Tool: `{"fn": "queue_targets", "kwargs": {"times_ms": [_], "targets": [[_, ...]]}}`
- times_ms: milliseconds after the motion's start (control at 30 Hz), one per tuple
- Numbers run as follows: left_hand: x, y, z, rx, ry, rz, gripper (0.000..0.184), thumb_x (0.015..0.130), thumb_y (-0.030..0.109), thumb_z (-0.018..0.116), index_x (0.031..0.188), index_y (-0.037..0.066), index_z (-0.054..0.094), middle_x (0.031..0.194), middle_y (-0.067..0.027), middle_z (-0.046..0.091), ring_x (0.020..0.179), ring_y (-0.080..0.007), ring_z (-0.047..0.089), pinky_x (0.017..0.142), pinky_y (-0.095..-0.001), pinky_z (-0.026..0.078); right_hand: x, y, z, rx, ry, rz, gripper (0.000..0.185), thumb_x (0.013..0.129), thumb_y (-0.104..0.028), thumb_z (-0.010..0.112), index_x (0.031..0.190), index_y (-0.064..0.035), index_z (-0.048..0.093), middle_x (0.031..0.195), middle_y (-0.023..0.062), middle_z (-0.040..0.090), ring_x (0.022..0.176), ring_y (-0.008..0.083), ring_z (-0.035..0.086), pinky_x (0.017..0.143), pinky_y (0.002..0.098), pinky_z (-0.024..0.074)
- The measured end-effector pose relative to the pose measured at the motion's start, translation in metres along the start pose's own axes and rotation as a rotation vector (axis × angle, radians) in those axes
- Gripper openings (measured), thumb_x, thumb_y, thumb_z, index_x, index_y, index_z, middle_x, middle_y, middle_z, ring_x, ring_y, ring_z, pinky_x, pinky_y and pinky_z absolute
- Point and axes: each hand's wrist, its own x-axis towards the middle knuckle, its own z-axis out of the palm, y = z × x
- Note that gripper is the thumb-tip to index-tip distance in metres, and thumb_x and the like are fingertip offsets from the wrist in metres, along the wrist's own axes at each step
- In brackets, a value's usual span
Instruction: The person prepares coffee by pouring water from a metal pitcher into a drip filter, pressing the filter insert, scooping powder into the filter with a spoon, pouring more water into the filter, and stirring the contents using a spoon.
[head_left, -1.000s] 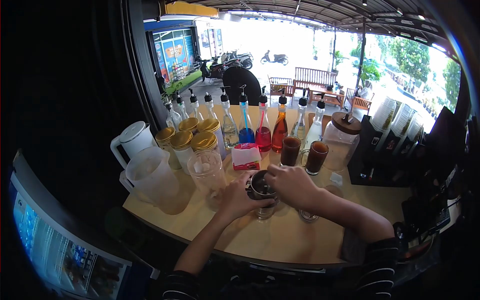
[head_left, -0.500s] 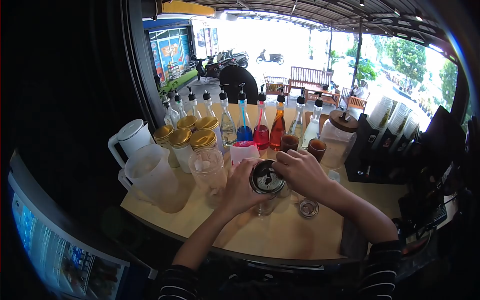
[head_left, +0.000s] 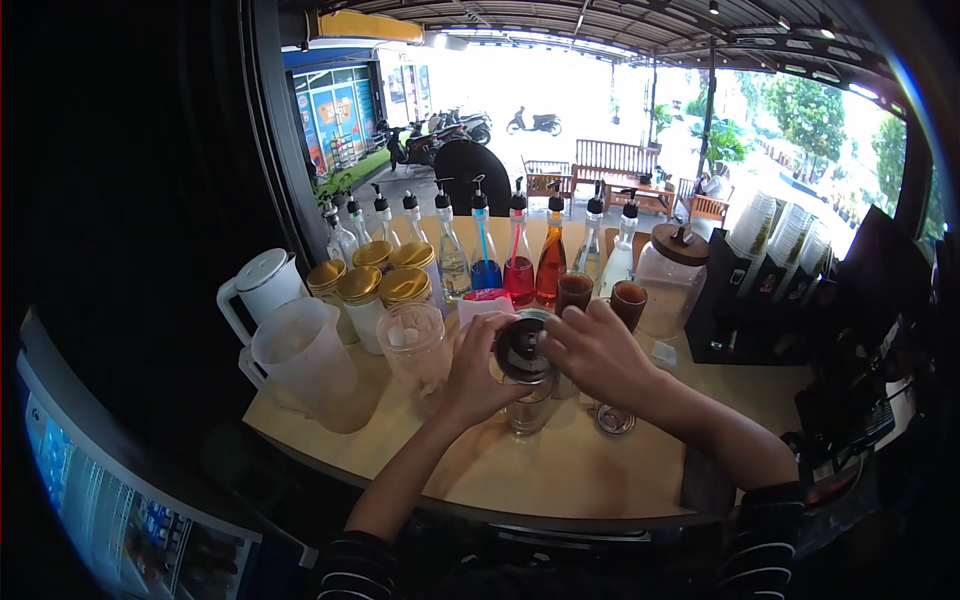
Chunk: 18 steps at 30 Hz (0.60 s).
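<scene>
In the middle of the counter, my left hand (head_left: pixel 478 368) is wrapped round the side of a dark, round jar with a shiny rim (head_left: pixel 525 352). Its mouth faces me, and the inside looks dark. Slightly blurred, my right hand (head_left: pixel 600 350) has its fingers bent together at the jar's right edge; whatever they pinch is hidden. Just below the jar stands a clear glass (head_left: pixel 527 415). A small round glass lid or dish (head_left: pixel 614 419) lies under my right wrist. Behind my hands are two brown-filled cups (head_left: pixel 574 292) and a white and pink packet (head_left: pixel 487 304).
Pump bottles (head_left: pixel 485 262) with coloured and clear liquids line the back. To the left stand gold-lidded jars (head_left: pixel 405 287), a clear tub (head_left: pixel 414 340), a plastic pitcher (head_left: pixel 305 355) and a white jug (head_left: pixel 265 280). A wooden-lidded jar (head_left: pixel 672 280) and a cup rack (head_left: pixel 752 310) stand right.
My right hand's fingers have shifted slightly at the jar's edge. The jar has tilted a little, so its inside looks darker, and more of the glass below shows.
</scene>
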Motion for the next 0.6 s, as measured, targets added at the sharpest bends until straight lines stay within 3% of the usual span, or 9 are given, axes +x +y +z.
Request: {"fn": "queue_targets", "kwargs": {"times_ms": [67, 133, 233, 467, 533, 600], "targets": [[-0.001, 0.0, 0.001, 0.022, -0.003, 0.054, 0.077, 0.055, 0.019, 0.087, 0.12, 0.007, 0.047, 0.114, -0.0099, 0.05, 0.109, -0.026, 0.052, 0.088, -0.0349, 0.048, 0.0, 0.002, 0.005, 0.003, 0.02, 0.021, 0.01, 0.07, -0.016, 0.062, 0.077, -0.0086, 0.062, 0.086, 0.0015, 0.055, 0.087, 0.0149, 0.054, 0.071, 0.0306, 0.0378], [-0.001, -0.001, -0.001, 0.035, -0.057, 0.007, 0.08, 0.057, 0.028, 0.084, 0.124, 0.011, 0.043, 0.12, -0.0084, 0.049, 0.117, -0.0295, 0.049, 0.105, -0.0536, 0.028, 0.0, 0.002, 0.005, 0.098, -0.072, -0.098, 0.01, 0.071, -0.017, 0.061, 0.077, -0.0091, 0.062, 0.086, 0.0014, 0.055, 0.089, 0.0152, 0.054, 0.072, 0.0307, 0.0381], [0.001, -0.002, -0.01, 0.163, -0.099, 0.072, 0.081, 0.058, 0.028, 0.083, 0.126, 0.012, 0.042, 0.122, -0.0077, 0.049, 0.119, -0.0285, 0.047, 0.107, -0.0573, 0.024, -0.003, 0.006, 0.003, 0.045, -0.028, -0.139, 0.008, 0.071, -0.017, 0.062, 0.075, -0.0104, 0.062, 0.086, 0.0001, 0.055, 0.088, 0.015, 0.054, 0.074, 0.0312, 0.0386], [0.002, 0.0, -0.011, 0.178, -0.117, 0.077, 0.081, 0.058, 0.028, 0.083, 0.126, 0.012, 0.042, 0.123, -0.0078, 0.048, 0.122, -0.028, 0.046, 0.107, -0.0567, 0.024, -0.001, 0.014, 0.0, 0.006, 0.006, -0.18, 0.008, 0.07, -0.018, 0.062, 0.076, -0.0122, 0.062, 0.086, -0.0026, 0.054, 0.091, 0.0145, 0.053, 0.077, 0.0312, 0.0391], [0.003, 0.001, -0.011, 0.127, -0.049, 0.086, 0.077, 0.056, 0.022, 0.086, 0.12, 0.012, 0.046, 0.118, -0.0082, 0.05, 0.111, -0.0281, 0.05, 0.099, -0.0453, 0.038, -0.001, 0.02, -0.001, 0.089, -0.047, -0.149, 0.009, 0.07, -0.018, 0.061, 0.077, -0.0124, 0.063, 0.086, -0.0025, 0.054, 0.092, 0.0143, 0.053, 0.077, 0.0307, 0.0391], [0.002, 0.0, -0.012, 0.107, -0.042, 0.087, 0.077, 0.055, 0.02, 0.086, 0.12, 0.011, 0.046, 0.117, -0.0086, 0.05, 0.11, -0.0276, 0.05, 0.094, -0.0417, 0.041, -0.001, 0.015, -0.001, 0.076, -0.043, -0.166, 0.009, 0.07, -0.018, 0.061, 0.077, -0.0123, 0.063, 0.087, -0.0025, 0.055, 0.091, 0.0144, 0.053, 0.076, 0.0307, 0.0389]]}}
